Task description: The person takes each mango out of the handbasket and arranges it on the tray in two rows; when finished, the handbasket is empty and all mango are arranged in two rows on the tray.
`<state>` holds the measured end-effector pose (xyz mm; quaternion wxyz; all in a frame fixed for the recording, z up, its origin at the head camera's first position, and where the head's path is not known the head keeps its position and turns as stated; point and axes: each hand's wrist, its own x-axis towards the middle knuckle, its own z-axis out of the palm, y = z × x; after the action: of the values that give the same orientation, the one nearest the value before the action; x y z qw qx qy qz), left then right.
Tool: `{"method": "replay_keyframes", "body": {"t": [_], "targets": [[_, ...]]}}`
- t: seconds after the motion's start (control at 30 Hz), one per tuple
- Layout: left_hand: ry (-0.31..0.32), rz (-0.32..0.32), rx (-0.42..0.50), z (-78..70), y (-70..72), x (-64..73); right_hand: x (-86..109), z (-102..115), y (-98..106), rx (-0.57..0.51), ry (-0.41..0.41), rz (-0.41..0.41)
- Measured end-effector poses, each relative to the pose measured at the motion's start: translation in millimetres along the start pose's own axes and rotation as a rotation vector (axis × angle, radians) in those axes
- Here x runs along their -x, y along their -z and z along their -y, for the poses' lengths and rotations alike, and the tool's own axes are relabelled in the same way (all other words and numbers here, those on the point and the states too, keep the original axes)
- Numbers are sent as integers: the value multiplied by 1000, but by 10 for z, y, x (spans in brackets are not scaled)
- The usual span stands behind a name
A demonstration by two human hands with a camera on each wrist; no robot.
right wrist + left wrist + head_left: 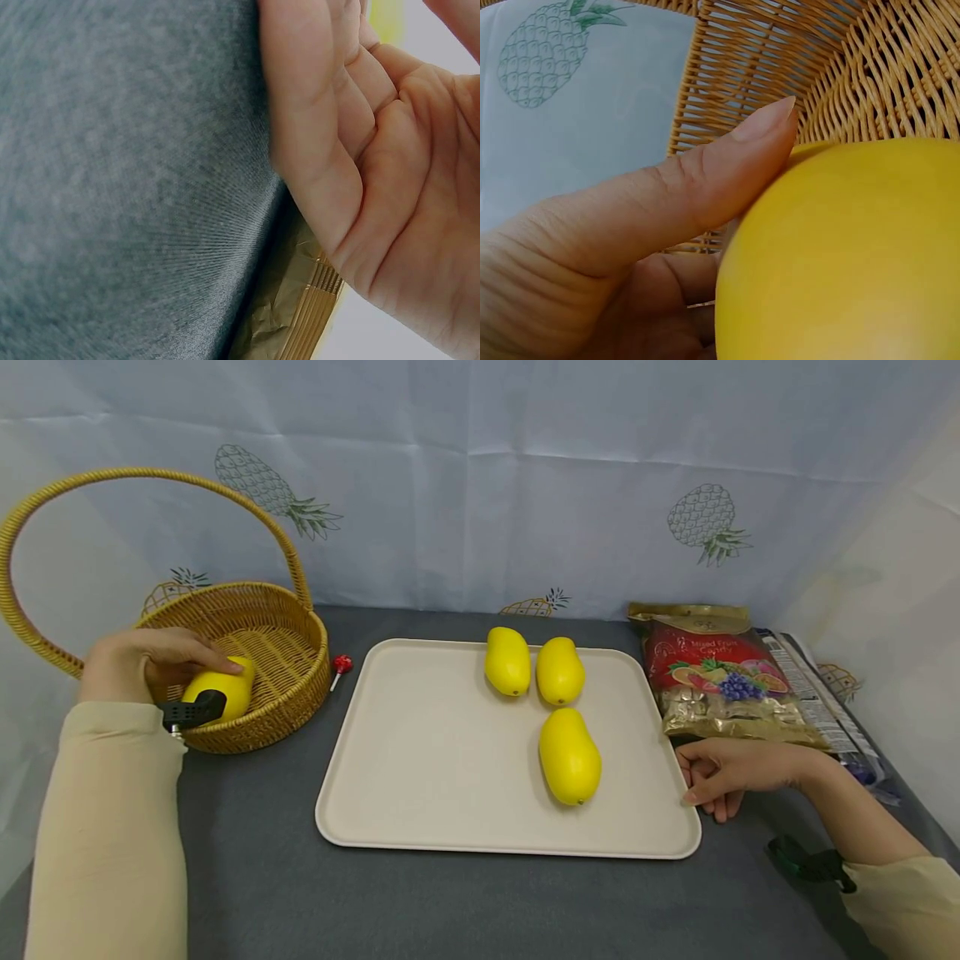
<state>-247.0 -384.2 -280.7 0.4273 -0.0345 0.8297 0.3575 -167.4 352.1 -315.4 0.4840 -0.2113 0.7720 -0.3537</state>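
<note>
At the left, my left hand (161,660) grips a smooth yellow mango (232,685) inside the wicker basket (303,693). The left wrist view shows the thumb (727,165) along the side of that mango, with the other fingers partly hidden behind it. My right hand (731,772) holds the right rim of the beige tray (435,760), thumb on the edge and fingers curled beside it. Three more yellow mangoes lie on the tray: a back one (507,662), one close beside it (560,672) and a larger one (570,757) nearer the front.
A red lollipop (342,665) lies between basket and tray. Behind my right hand is a red and gold candy bag (716,668), with another printed packet (810,681) beside it. The basket's tall handle (180,477) arches up. A pineapple-print cloth (450,510) hangs behind the grey table (420,902).
</note>
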Motion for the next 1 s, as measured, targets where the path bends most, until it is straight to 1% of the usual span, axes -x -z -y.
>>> {"method": "replay_keyframes", "body": {"t": [0.03, 0.1, 0.17, 0.23, 0.33, 0.4, 0.5, 0.57, 0.7, 0.8, 0.87, 0.93, 1.0], "targets": [[4, -1, 4, -4, 1, -2, -1, 0, 1, 2, 0, 0], [13, -20, -12, -8, -2, 6, -3, -3, 3, 4, -1, 0], [31, -27, -31, -9, -6, 19, -4, -5, 4, 3, -4, 1], [50, -19, -50, -9, -12, 31, -5, -5, 4, 1, -6, 3], [91, 9, -6, -8, -30, 39, -6, -7, 5, -3, -7, 4], [112, 8, 36, -7, -52, 41, -5, -11, 6, -2, -3, 4], [131, -10, 86, -7, -77, 42, -4, -16, 9, 1, 3, 4], [135, -4, 102, -14, -82, 41, -2, -17, 9, 2, 5, 4], [123, 49, 94, -40, -63, 20, -3, -21, 10, 6, 7, 2], [103, 71, 49, -57, -41, 11, -5, -25, 10, 9, 6, 0], [99, 43, 35, -65, -27, 11, -7, -26, 11, 9, 4, -1], [67, 4, 11, -72, -6, 18, -8, -27, 10, 10, 3, 0], [33, -64, 11, -86, 4, 28, -9, -25, 9, 8, 1, 0]]}}
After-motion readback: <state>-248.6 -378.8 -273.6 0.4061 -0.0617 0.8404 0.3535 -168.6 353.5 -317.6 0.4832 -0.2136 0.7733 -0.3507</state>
